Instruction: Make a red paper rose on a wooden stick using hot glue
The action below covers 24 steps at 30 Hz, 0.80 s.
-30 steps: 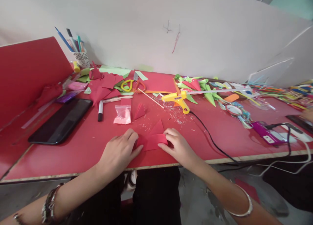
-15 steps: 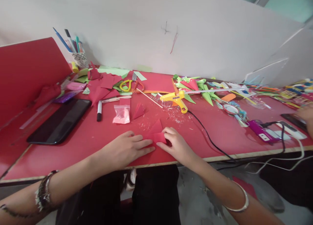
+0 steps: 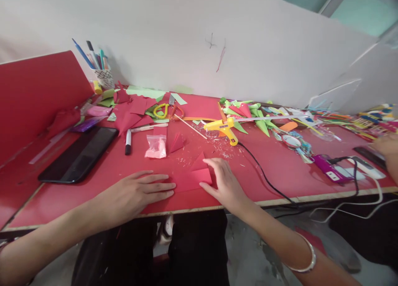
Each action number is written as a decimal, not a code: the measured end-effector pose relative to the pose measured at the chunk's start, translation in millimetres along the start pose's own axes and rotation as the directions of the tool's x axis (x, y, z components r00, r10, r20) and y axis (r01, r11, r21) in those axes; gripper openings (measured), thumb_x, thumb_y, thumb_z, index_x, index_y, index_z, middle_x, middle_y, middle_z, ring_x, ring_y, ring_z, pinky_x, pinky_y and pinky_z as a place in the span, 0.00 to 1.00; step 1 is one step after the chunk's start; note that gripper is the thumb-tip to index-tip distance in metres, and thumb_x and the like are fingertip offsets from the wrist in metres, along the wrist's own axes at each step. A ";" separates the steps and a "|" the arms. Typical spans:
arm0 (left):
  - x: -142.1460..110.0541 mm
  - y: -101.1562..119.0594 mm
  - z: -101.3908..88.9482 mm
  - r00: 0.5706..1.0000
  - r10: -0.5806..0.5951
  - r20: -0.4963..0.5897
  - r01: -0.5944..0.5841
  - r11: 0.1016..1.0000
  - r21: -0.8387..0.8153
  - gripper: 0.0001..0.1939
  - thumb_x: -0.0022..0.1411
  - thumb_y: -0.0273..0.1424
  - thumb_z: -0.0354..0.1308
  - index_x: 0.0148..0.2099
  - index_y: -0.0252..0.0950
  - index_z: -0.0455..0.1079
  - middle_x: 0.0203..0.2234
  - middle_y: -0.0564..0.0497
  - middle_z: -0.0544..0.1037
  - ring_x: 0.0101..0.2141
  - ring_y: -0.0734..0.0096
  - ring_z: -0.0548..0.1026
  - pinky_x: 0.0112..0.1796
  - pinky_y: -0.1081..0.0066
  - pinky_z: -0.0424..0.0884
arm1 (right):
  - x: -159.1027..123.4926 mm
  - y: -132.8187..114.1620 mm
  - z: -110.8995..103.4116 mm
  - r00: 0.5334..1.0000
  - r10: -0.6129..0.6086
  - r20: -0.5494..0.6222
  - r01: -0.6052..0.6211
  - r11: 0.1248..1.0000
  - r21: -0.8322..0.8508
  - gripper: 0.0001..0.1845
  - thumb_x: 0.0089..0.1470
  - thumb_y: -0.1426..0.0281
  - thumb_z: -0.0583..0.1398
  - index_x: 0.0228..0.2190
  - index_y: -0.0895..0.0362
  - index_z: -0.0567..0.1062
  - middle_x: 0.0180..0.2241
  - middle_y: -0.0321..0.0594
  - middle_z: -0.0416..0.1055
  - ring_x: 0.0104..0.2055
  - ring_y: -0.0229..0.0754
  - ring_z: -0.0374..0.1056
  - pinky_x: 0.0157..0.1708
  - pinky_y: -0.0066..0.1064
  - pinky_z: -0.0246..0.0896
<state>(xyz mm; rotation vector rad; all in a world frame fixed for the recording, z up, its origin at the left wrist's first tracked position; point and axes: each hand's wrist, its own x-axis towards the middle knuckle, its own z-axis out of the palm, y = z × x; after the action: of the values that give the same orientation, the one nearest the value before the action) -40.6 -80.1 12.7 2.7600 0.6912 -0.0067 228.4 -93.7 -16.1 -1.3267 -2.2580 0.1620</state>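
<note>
A folded piece of red paper (image 3: 191, 179) lies near the front edge of the red table, with a pointed flap (image 3: 199, 161) standing out behind it. My left hand (image 3: 133, 195) rests flat with fingers outstretched, its fingertips at the paper's left end. At the right end is my right hand (image 3: 225, 180), thumb and forefinger apart on either side of the paper's corner, not pinching it. Behind the paper, a small folded red piece (image 3: 177, 143) sits beside a clear bag of pink material (image 3: 156, 147).
A yellow glue gun (image 3: 224, 129) with a black cord lies behind my right hand. Scissors (image 3: 161, 110), red paper scraps (image 3: 130, 112), a marker (image 3: 128, 142) and a phone (image 3: 79, 155) are leftward. A purple power adapter (image 3: 331, 170) and another person's hand (image 3: 385, 147) are rightward.
My left hand has slid left along the paper, uncovering more of it. My right hand's fingers have spread apart at the right end.
</note>
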 end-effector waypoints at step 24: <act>-3.7 -4.7 -3.3 1.000 0.012 0.007 -0.011 0.997 -0.071 0.31 0.54 0.18 0.45 0.58 0.50 0.52 0.53 0.60 0.63 0.55 0.70 0.58 0.53 0.64 0.58 | -21.6 14.3 -31.3 0.936 -0.241 0.257 0.273 0.957 -0.098 0.23 0.48 0.80 0.50 0.45 0.51 0.69 0.48 0.40 0.64 0.52 0.45 0.56 0.47 0.41 0.58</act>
<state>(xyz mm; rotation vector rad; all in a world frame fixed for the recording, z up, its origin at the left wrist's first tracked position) -46.2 -77.0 14.8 2.6946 0.6608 0.0096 263.2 -109.2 -2.1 -1.1083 -2.6682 0.0870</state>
